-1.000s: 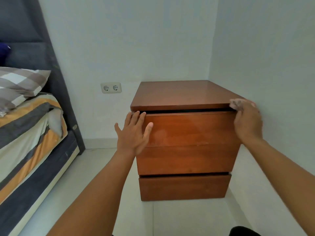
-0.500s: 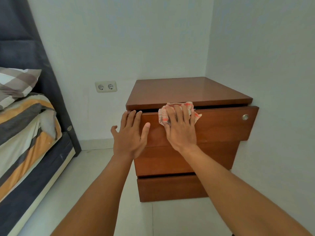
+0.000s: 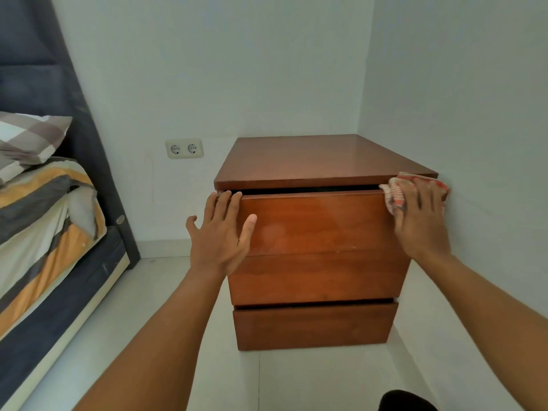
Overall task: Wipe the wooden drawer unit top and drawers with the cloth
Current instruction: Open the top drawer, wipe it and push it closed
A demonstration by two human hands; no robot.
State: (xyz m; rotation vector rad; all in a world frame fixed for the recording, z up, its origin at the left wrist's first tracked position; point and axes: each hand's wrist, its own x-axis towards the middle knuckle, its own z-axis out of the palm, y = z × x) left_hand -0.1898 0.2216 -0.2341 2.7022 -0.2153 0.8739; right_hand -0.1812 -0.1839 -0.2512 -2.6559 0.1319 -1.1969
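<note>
A: From the head camera, where is the red-and-white checked cloth [image 3: 396, 192]?

B: At the right end of the top drawer front [image 3: 314, 222] of the reddish-brown wooden drawer unit [image 3: 311, 241], just under the unit's top panel [image 3: 320, 160], pressed there by the right hand [image 3: 421, 221].

A: How does that hand grip it?

B: Palm flat, fingers spread over the bunched cloth, pinning it rather than pinching it. The drawer's long axis runs left from there, so I judge the coming stroke would sweep leftward along the front.

A: And the left hand [image 3: 219, 232]?

B: Open and holding nothing, fingers splayed against the drawer's left end, apparently bracing it. The lower drawer [image 3: 314, 326] below lies well apart from both hands; the right is nearer the cloth's work.
</note>
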